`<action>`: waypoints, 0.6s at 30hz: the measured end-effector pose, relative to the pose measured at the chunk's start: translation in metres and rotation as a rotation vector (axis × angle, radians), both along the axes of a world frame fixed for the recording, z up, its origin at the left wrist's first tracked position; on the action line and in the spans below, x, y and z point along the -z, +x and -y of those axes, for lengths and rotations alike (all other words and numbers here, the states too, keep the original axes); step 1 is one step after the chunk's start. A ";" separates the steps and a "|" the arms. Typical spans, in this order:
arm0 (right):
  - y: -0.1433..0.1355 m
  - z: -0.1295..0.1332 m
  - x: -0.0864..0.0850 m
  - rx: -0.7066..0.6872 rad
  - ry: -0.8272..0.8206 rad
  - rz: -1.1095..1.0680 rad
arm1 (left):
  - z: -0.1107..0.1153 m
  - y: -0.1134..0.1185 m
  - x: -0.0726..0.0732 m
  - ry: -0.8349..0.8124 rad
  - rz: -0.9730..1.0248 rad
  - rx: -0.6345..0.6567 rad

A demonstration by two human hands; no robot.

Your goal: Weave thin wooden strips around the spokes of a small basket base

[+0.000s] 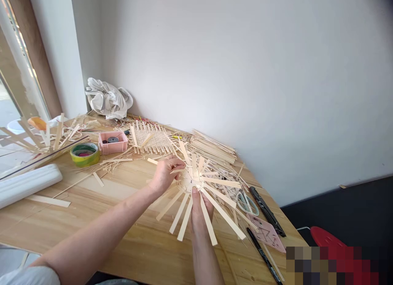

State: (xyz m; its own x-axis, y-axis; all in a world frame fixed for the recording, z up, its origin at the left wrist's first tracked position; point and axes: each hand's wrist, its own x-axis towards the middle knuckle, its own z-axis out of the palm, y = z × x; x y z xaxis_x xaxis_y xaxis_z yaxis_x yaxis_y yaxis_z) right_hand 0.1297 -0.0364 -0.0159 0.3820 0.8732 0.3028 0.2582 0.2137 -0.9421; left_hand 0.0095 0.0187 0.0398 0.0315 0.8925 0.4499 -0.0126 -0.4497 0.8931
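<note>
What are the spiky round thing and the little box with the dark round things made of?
The spiky round thing looks like pale, unpainted wood or bamboo: flat strips with faint grain. The little box seems smooth plastic, judging by its even pink color and molded-looking rim.

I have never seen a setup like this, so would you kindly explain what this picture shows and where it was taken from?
There is no robot here: the bare hands belong to a person wearing one camera on their head. It looks forward and down, giving this single picture.

The right hand holds a round piece from below, its thumb on top. Flat pale strips spread from it like spokes. The left hand has its fingers at the near-left edge of the centre.

On the wooden table lie a woven mat, a pile of thin strips, a tape roll and a pink box. Scissors and a black pen lie to the right.
</note>
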 end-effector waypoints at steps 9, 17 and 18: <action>-0.013 0.007 -0.005 -0.049 -0.035 0.021 | 0.006 -0.003 -0.004 -0.098 -0.213 -0.107; -0.009 0.008 -0.017 -0.022 -0.008 0.060 | 0.007 -0.010 -0.001 0.185 -0.597 -0.118; -0.008 0.009 -0.019 -0.012 -0.004 0.062 | 0.007 -0.009 -0.002 0.179 -0.620 -0.126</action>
